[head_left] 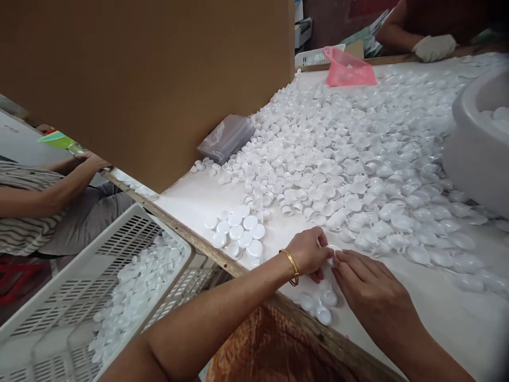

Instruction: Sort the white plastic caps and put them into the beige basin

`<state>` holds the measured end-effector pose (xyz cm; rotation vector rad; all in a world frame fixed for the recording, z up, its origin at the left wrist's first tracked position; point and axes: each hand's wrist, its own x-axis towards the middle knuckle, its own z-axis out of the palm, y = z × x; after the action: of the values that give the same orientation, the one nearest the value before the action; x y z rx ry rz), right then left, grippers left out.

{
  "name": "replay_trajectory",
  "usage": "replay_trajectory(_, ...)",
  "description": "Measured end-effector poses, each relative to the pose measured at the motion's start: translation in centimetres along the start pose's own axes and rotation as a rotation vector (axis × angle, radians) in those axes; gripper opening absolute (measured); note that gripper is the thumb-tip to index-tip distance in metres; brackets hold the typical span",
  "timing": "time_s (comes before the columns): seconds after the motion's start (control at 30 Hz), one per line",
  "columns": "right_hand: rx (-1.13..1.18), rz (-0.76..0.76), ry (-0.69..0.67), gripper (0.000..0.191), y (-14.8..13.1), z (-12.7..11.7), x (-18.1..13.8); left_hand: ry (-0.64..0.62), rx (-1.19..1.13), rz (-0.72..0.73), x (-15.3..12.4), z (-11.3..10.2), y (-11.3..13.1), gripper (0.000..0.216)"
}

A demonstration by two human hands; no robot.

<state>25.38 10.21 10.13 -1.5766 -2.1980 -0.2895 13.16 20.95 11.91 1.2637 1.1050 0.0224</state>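
Both my hands meet over the table near its front edge. My left hand (310,252), with a gold bracelet at the wrist, pinches a small white plastic cap (333,248). From the other side, the fingertips of my right hand (371,286) close on the same cap, which they mostly hide. Just below my hands lie several loose white caps (324,315). To the left is a group of round white caps (240,231) lying side by side. Beyond my hands spreads a large heap of white plastic pieces (342,159), cup-shaped or cap-like.
A tall cardboard panel (151,79) stands at the left, with a clear plastic packet (226,138) against it. A white basket (59,297) of pieces sits below the table edge. A pink dustpan (350,69), a white tub (473,148) and a co-worker's gloved hand (434,48) are farther off.
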Motion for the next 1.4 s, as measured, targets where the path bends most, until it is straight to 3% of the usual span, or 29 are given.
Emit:
replay_trajectory(0.1, 0.050, 0.043, 0.017, 0.027, 0.2, 0.4, -0.5, -0.023, 0.005, 0.008, 0.1, 0.0, 0.0, 0.017)
replay_trajectory(0.2, 0.090, 0.083, 0.022, 0.028, -0.2, 0.8, -0.7, 0.034, 0.072, 0.054, 0.0, 0.4, -0.1, 0.015)
replay_trajectory(0.3, 0.175, 0.137, 0.002, 0.029, -1.1, 0.7, 0.0, 0.205, 0.324, 0.174, -1.0, 0.0, -0.2, 0.015)
replay_trajectory(0.43, 0.455, 0.198, -0.082, 0.035, -0.7, -1.1, 1.0, 0.524, 0.876, 0.359, -4.4, -2.1, -0.3, 0.017)
replay_trajectory(0.5, 0.496, 0.354, 0.010, 0.035, 0.9, -2.8, 0.5, 0.637, 1.071, 0.369, -6.0, -3.2, -0.2, 0.019)
replay_trajectory(0.57, 0.458, 0.563, 0.101, 0.031, 2.7, -4.9, -1.0, 0.703, 1.124, 0.462, -6.9, -3.4, -0.1, 0.021)
replay_trajectory(0.63, 0.398, 0.732, 0.084, 0.027, 3.9, -7.1, -3.3, 0.601, 1.074, 0.571, -7.1, -2.1, -0.1, 0.018)
replay_trajectory(0.77, 0.333, 0.874, -0.138, 0.023, 3.9, -10.4, -8.6, 0.189, 1.009, 0.730, -6.1, 3.4, -0.4, 0.018)
replay_trajectory(0.9, 0.369, 0.885, -0.388, 0.020, 2.4, -11.7, -11.4, 0.038, 1.213, 0.932, -4.5, 7.9, -0.2, 0.016)
replay_trajectory(1.0, 0.359, 0.805, -0.491, 0.021, 2.0, -11.4, -11.4, 0.055, 1.362, 0.984, -3.2, 8.8, 0.2, 0.011)
replay_trajectory(1.1, 0.361, 0.722, -0.515, 0.019, 2.2, -10.2, -10.5, 0.172, 1.398, 0.938, -2.0, 7.8, 0.6, 0.013)
replay_trajectory(1.3, 0.431, 0.701, -0.378, 0.016, 1.8, -6.6, -7.2, 0.369, 1.108, 0.851, -2.3, 4.4, 0.1, 0.016)
replay_trajectory(1.4, 0.451, 0.695, -0.318, 0.024, 2.4, -6.9, -6.4, 0.407, 1.022, 0.850, -3.1, 3.4, -0.2, 0.019)
